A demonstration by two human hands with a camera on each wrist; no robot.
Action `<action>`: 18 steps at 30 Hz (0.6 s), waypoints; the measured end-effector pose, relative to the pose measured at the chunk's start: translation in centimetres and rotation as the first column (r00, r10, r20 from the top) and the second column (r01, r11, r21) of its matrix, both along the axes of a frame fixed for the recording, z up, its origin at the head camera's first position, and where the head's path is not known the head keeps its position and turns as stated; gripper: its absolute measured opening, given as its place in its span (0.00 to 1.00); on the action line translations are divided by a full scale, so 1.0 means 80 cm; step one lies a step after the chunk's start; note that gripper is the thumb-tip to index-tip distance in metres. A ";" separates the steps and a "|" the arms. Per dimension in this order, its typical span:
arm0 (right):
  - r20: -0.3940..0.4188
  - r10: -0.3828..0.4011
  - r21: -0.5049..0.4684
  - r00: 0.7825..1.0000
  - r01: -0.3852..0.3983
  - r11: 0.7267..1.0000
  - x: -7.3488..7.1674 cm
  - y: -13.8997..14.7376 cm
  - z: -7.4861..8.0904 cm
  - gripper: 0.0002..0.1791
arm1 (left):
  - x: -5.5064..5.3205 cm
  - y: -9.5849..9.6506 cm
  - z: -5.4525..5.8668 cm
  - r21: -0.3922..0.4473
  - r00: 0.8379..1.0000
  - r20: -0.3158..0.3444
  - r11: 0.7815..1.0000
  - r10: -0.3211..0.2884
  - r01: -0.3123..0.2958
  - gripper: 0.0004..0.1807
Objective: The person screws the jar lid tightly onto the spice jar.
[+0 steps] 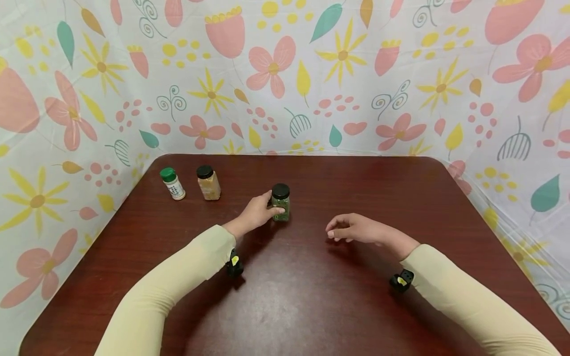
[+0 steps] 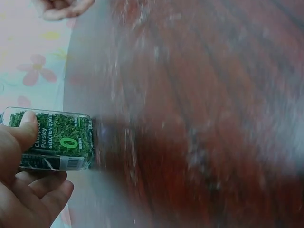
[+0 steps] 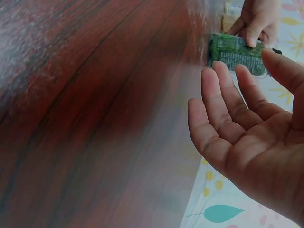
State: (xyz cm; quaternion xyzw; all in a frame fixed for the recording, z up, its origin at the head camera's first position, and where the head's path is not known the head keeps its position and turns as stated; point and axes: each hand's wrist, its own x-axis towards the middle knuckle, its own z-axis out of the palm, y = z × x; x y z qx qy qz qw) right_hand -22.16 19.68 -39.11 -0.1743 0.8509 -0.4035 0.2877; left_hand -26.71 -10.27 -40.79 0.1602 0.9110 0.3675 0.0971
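Observation:
A clear jar of chopped parsley (image 1: 281, 202) with a black lid stands upright near the middle of the dark wooden table. My left hand (image 1: 257, 213) grips it from the left, thumb across the front and fingers behind. In the left wrist view the parsley jar (image 2: 61, 135) shows its green contents and printed label, with the left thumb (image 2: 27, 126) lying over it. To the right of the jar, my right hand (image 1: 354, 228) hovers over the table with loosely bent fingers and nothing in them. The right wrist view shows that palm (image 3: 256, 142) facing the camera.
At the table's back left stand a small shaker with a green cap (image 1: 172, 183) and a black-lidded jar of tan seasoning (image 1: 209, 183). A flower-patterned cloth (image 1: 311, 74) hangs behind and beside the brown table (image 1: 356, 183).

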 end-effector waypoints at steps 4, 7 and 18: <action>-0.001 0.001 0.000 1.000 -0.001 1.000 0.000 0.002 0.001 0.21 | -0.008 -0.008 -0.002 -0.015 1.000 0.016 1.000 0.016 -0.016 0.42; 0.002 -0.002 0.004 1.000 0.002 1.000 -0.001 0.003 0.000 0.21 | -0.014 -0.012 -0.003 -0.031 1.000 0.012 0.999 0.021 -0.021 0.43; -0.010 -0.003 0.010 1.000 0.003 1.000 -0.003 0.010 -0.004 0.20 | -0.036 -0.036 -0.004 -0.077 0.998 -0.001 0.995 0.056 -0.056 0.43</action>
